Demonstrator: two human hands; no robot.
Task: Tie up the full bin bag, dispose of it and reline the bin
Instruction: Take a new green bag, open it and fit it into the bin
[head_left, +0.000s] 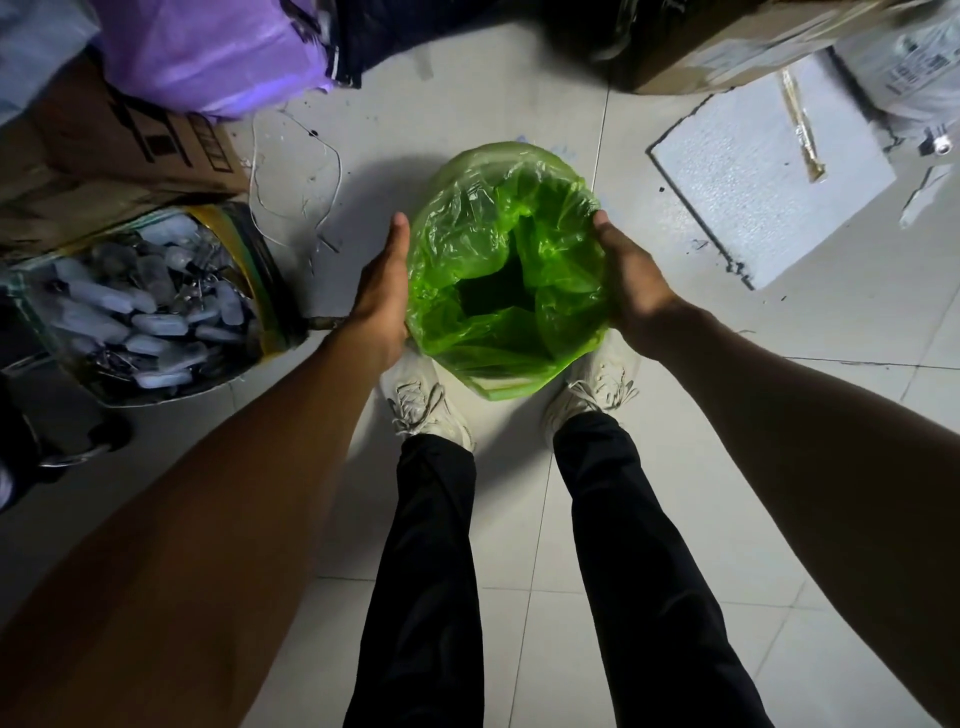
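Note:
A small bin stands on the tiled floor between my feet, lined with a bright green translucent bag (488, 244) whose mouth is folded over the rim. The bag hangs loose inside and its dark bottom shows through. My left hand (382, 291) lies flat against the bin's left side, fingers straight and thumb up. My right hand (631, 283) cups the right side of the rim, its fingers wrapped over the green plastic. The bin's own wall is hidden under the bag.
A cardboard box (104, 150) and a purple sack (208, 47) sit at the back left, above an open container of small plastic parts (140, 306). A white foam slab (769, 171) and another box (727, 41) lie at the back right. Thin wire (291, 171) trails on the floor.

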